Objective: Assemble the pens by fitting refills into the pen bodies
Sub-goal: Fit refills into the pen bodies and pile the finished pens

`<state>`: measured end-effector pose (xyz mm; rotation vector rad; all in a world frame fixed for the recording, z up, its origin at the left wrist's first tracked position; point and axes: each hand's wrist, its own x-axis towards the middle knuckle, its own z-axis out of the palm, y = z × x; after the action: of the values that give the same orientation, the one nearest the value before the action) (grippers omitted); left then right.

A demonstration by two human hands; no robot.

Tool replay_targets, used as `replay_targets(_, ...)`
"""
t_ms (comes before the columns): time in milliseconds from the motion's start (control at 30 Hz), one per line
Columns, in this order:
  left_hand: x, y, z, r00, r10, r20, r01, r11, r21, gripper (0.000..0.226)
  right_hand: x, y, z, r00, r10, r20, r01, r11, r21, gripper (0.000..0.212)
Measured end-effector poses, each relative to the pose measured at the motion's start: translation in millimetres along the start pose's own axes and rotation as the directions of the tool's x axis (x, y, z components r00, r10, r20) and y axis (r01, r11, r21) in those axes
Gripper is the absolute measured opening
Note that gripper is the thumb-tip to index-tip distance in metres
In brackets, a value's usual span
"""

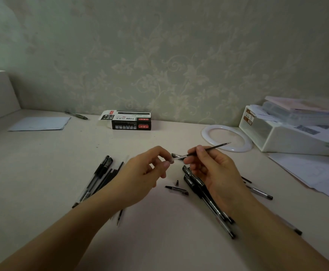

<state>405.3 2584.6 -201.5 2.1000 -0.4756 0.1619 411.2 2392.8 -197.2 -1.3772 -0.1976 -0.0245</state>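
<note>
Above the table (42, 163) the right hand (214, 169) pinches one black refill (208, 149), tip pointing up and right; the left hand (144, 173) pinches a small clear piece (171, 160), possibly a pen body's end, touching the refill's lower end. Two pen piles flank them, one box (129, 120) behind

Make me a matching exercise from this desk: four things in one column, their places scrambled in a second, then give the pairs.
1. refill
2. pen box
3. white ring
4. loose pen cap

A. flat on the desk, between the wrists
B. pinched in the right hand
C. by the wall, centre
D. beside the white organizer

Pairs: 1-B, 2-C, 3-D, 4-A
</note>
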Motion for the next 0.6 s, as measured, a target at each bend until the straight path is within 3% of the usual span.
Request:
replay_targets(233, -0.7, 0.7, -0.9, 1.000, 0.021, 0.022, -0.021, 1.000, 0.011, 0.014, -1.3, -1.8, 0.2, 0.999, -0.018, 0.042, 0.023, 0.992, -0.123, 0.028)
replay_targets(600, -0.2, 0.4, -0.6, 0.998, 0.044, 0.040, -0.044, 0.999, -0.001, 0.016, -1.3, -3.7, -0.6, 0.998, -0.044, -0.041, 0.041, 0.997, -0.062, 0.028)
